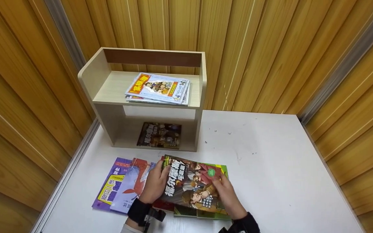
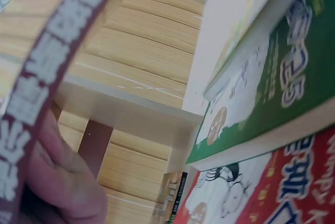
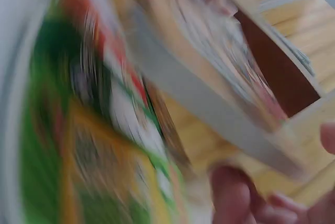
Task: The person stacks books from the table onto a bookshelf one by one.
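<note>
A comic book point(image 1: 191, 184) with a dark illustrated cover is held tilted over the books on the table. My left hand point(image 1: 156, 181) grips its left edge; in the left wrist view the thumb point(image 2: 65, 177) lies against the spine. My right hand point(image 1: 227, 194) is at the book's right side, its thumb overlapping the cover in the head view. In the blurred right wrist view, the right fingers point(image 3: 230, 192) are spread around the book's near corner, with a gap visible. Beneath lie a green book point(image 2: 251, 88) and a red book point(image 2: 272, 182).
A two-tier wooden shelf point(image 1: 97, 103) stands behind the hands. Several comics point(image 1: 159, 88) are stacked on its upper tier, and a dark comic point(image 1: 159, 135) lies on the lower one. To the left, a purple book point(image 1: 104, 197) partly lies under a light-blue book point(image 1: 129, 184). Wood-patterned walls surround the white table point(image 1: 270, 161).
</note>
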### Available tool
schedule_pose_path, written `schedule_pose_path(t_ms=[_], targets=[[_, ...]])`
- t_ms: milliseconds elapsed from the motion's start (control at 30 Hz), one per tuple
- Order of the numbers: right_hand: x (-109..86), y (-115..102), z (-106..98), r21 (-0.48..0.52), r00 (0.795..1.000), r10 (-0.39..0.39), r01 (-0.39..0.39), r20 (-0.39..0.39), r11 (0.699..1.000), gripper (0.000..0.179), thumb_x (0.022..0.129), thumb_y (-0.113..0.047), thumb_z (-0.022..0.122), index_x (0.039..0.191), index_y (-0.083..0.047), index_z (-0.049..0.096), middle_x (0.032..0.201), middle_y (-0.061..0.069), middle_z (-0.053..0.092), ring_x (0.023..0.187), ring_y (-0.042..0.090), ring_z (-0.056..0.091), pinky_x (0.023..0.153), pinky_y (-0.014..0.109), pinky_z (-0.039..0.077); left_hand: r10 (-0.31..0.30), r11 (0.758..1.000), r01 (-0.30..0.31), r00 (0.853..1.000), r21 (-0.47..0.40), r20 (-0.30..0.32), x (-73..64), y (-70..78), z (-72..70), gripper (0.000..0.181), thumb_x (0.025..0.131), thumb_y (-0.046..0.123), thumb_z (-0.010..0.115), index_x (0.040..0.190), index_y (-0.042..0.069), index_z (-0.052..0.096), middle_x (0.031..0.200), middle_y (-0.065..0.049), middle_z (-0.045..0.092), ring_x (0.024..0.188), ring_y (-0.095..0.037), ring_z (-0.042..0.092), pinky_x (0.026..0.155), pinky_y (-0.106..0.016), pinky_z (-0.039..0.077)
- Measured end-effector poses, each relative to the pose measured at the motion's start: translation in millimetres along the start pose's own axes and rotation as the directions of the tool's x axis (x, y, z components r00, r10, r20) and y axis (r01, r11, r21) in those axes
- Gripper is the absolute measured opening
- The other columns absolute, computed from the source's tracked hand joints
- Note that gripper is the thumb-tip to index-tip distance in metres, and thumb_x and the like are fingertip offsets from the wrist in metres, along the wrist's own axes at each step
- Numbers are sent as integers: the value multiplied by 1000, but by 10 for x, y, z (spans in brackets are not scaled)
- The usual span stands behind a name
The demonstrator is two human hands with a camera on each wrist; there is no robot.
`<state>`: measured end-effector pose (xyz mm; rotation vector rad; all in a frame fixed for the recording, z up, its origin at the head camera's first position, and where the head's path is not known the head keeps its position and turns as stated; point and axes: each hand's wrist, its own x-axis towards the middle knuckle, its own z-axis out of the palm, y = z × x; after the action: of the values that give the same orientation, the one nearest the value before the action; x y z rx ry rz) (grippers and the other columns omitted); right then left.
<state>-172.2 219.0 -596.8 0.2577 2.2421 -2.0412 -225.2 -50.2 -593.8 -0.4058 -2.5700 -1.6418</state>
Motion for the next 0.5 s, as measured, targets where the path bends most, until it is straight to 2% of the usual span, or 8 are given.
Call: schedule_pose_path(t_ms=[67, 100, 133, 267, 333, 400, 500], targets=[[-15, 27, 131, 47, 1000, 22, -23, 9, 999, 23, 110, -25, 60, 108, -4, 50, 96, 2, 56, 87, 11, 52, 76, 23, 44, -30, 999, 29, 999, -42, -30, -51, -23, -8, 29, 116, 30, 46, 110, 2, 55, 78, 2, 38, 69, -8, 40, 66, -25, 37], [-18, 37, 184, 50, 1000, 17, -17, -4, 999, 23, 108, -21, 64, 99, -7, 48, 89, 0, 50, 84, 12, 48, 74, 23, 41, -49, 997, 47, 998, -66, -40, -75, -27, -10, 29, 115, 29, 46, 109, 2, 55, 79, 1, 39, 69, -9, 40, 66, -25, 37], [-21, 46, 234, 51, 999, 11, -9, -30, 999, 31, 105, -17, 67, 89, -10, 42, 81, -2, 42, 78, 12, 46, 70, 23, 40, -71, 994, 67, 996, -85, -46, -98, -29, -11, 29, 115, 29, 47, 109, 1, 55, 79, 1, 40, 70, -9, 41, 66, -25, 38], [-11, 42, 334, 59, 993, -45, 52, -113, 997, 39, 99, -11, 74, 82, -11, 39, 73, -3, 37, 68, 11, 42, 64, 21, 37, -177, 974, 164, 982, -159, -69, -164, -13, -27, 28, 115, 29, 49, 111, 2, 54, 81, 0, 44, 72, -10, 46, 66, -24, 41], [-23, 5, 359, 88, 990, -52, 64, -128, 994, 30, 99, -9, 74, 91, -5, 45, 79, -2, 42, 69, 9, 44, 65, 21, 40, -221, 960, 203, 972, -191, -82, -197, 13, -51, 26, 113, 27, 53, 111, 1, 54, 78, 1, 44, 69, -9, 46, 63, -23, 41], [-49, -41, 376, 141, 990, -42, 61, -137, 988, 28, 97, -6, 72, 113, 2, 50, 88, 0, 48, 72, 9, 47, 65, 20, 43, -259, 942, 229, 961, -245, -98, -232, 50, -89, 24, 111, 23, 57, 114, -1, 56, 75, 2, 46, 64, -9, 47, 59, -23, 41], [-117, -116, 405, 226, 991, -28, 58, -131, 973, 63, 94, 1, 64, 150, 2, 35, 113, 10, 60, 86, 11, 58, 72, 22, 54, -304, 917, 249, 942, -312, -141, -282, 106, -162, 32, 107, 18, 64, 129, -5, 60, 73, 2, 51, 61, -8, 48, 56, -22, 41]])
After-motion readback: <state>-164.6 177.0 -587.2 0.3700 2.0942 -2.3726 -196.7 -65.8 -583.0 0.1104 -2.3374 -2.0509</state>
